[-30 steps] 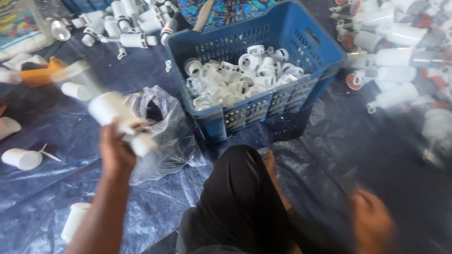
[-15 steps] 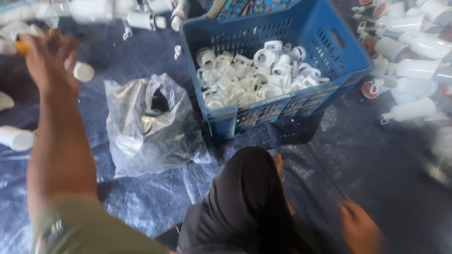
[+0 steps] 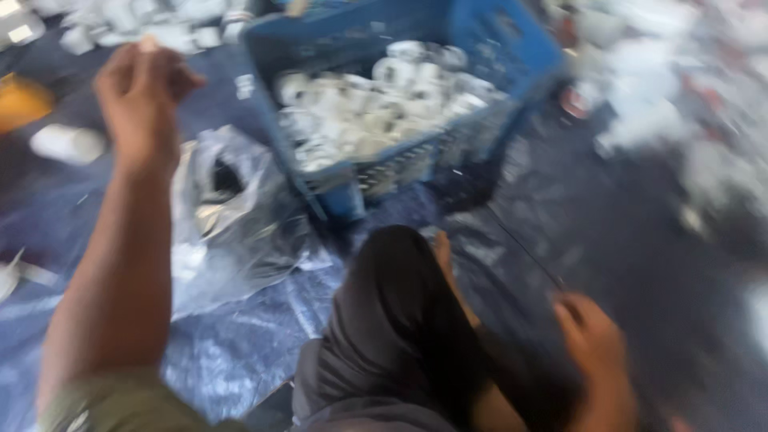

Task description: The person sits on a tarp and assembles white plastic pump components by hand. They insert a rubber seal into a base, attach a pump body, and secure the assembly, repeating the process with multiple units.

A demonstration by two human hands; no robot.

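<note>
The view is heavily blurred. My left hand (image 3: 142, 88) is raised at the upper left with its fingers curled in, above a crumpled clear plastic bag (image 3: 240, 216); I see nothing sure inside it. A blue plastic crate (image 3: 336, 180) stands just right of the bag and holds several white plastic pieces (image 3: 384, 96). My right hand (image 3: 594, 340) hangs low at the lower right beside my bent knee in dark trousers (image 3: 400, 320). A thin dark line (image 3: 524, 248) runs toward that hand; whether it grips it is hidden by blur.
A blue tarp (image 3: 240, 352) covers the floor. A white bottle (image 3: 68, 144) and an orange object (image 3: 20, 100) lie at the left. Heaps of white bottles sit at the top left (image 3: 160, 24) and along the right (image 3: 680, 104).
A second ago my left hand held a white bottle; it swung out to the left and now is back near the bag without it. My right hand has stayed low.
</note>
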